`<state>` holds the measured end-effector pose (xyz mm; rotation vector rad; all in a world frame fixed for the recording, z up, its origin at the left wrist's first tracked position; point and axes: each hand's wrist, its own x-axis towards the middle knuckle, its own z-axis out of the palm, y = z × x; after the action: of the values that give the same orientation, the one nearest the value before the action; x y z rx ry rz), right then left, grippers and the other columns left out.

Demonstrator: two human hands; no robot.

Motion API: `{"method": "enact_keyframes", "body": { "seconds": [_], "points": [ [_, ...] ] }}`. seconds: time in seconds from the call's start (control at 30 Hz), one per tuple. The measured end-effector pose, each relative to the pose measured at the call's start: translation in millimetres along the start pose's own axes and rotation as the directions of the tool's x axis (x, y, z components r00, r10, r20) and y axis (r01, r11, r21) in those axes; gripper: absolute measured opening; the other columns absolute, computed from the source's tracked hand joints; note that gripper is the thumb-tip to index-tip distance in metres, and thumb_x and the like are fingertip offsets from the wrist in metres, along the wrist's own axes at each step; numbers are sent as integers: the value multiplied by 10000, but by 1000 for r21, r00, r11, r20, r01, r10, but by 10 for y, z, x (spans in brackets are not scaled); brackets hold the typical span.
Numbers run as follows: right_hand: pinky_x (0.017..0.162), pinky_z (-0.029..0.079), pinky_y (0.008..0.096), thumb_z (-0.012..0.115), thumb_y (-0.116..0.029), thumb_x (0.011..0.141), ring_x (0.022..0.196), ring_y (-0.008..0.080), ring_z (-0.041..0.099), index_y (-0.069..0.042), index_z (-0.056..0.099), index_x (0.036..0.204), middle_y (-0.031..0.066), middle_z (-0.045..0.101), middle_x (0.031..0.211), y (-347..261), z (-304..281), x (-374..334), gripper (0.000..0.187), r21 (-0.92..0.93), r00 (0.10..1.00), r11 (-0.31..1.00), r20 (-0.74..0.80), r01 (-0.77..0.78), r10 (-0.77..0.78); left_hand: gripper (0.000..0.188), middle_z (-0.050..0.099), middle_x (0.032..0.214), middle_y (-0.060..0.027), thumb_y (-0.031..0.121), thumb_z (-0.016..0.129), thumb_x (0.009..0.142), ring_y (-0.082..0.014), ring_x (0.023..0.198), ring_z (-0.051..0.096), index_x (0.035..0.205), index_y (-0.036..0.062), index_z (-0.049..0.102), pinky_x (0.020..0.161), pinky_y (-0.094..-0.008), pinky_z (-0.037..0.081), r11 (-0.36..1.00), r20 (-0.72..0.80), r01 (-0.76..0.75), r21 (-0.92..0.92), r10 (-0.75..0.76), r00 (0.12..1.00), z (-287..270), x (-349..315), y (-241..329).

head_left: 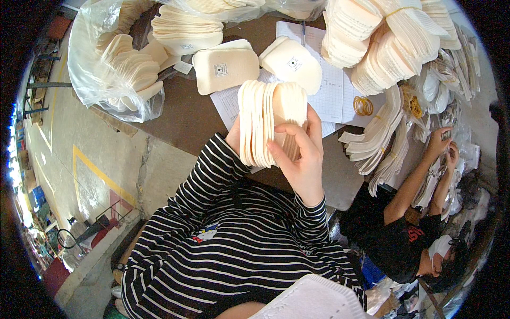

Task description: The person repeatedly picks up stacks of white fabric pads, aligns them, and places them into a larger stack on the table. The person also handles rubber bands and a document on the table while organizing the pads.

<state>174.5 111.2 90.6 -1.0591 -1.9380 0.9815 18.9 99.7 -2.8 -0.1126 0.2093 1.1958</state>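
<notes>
A thick stack of cream, rounded fabric pads (257, 125) stands on edge between my hands, above the table's near edge. My left hand (232, 139) grips it from the left side; most of its fingers are hidden behind the pads. With thumb and index finger curled at the stack's front, my right hand (307, 159) holds the right side, where the pads fan apart. Just beyond the stack lie a cream pad pile with a small printed label (226, 69) and another labelled pad pile (292, 63).
Written sheets (330, 101) lie on the brown table (180, 106), with yellow rubber bands (363, 106) at right. A clear plastic bag (87, 69) holds pads at far left. Banded pad bundles (390, 58) and pale strips (374, 143) fill the right. A co-worker's hands (445, 146) work there.
</notes>
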Motion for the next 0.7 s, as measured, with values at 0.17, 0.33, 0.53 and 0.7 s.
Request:
{"method": "enact_keyframes", "body": {
  "seconds": [0.17, 0.33, 0.53, 0.7],
  "points": [
    [1087, 384, 459, 723, -26, 809, 1329, 386, 452, -68, 686, 1012, 222, 402, 1464, -39, -22, 35, 211, 63, 999, 997, -20, -47, 49, 657, 580, 1357, -200, 533, 447, 1014, -305, 1156, 647, 1445, 37, 455, 950, -434, 584, 999, -2, -29, -27, 29, 1000, 4, -17, -11],
    [1112, 352, 492, 712, -40, 826, 1372, 424, 376, -70, 673, 1025, 243, 316, 1505, 68, 32, -31, 205, -75, 997, 995, -29, 65, -68, 666, 574, 1370, -191, 547, 441, 1012, -302, 1174, 637, 1456, 50, 449, 960, -425, 578, 999, -6, 39, 8, -39, 999, 2, 16, 22],
    [1132, 329, 506, 746, -88, 823, 1391, 445, 348, -66, 663, 1018, 261, 299, 1507, -66, 64, -11, 214, -38, 999, 999, -44, 5, -7, 671, 572, 1376, -188, 564, 420, 1016, -302, 1202, 618, 1456, 60, 457, 1003, -433, 548, 999, 41, 38, -32, -36, 998, 158, 29, 4],
    [1123, 346, 506, 737, -81, 827, 1387, 444, 358, -73, 667, 1025, 260, 312, 1504, -17, 73, -27, 210, 7, 998, 999, -53, -38, 38, 679, 573, 1382, -172, 575, 417, 1014, -296, 1211, 612, 1458, 63, 458, 1014, -435, 539, 995, 72, 55, -88, -49, 996, 142, 8, -5]
  ]
}}
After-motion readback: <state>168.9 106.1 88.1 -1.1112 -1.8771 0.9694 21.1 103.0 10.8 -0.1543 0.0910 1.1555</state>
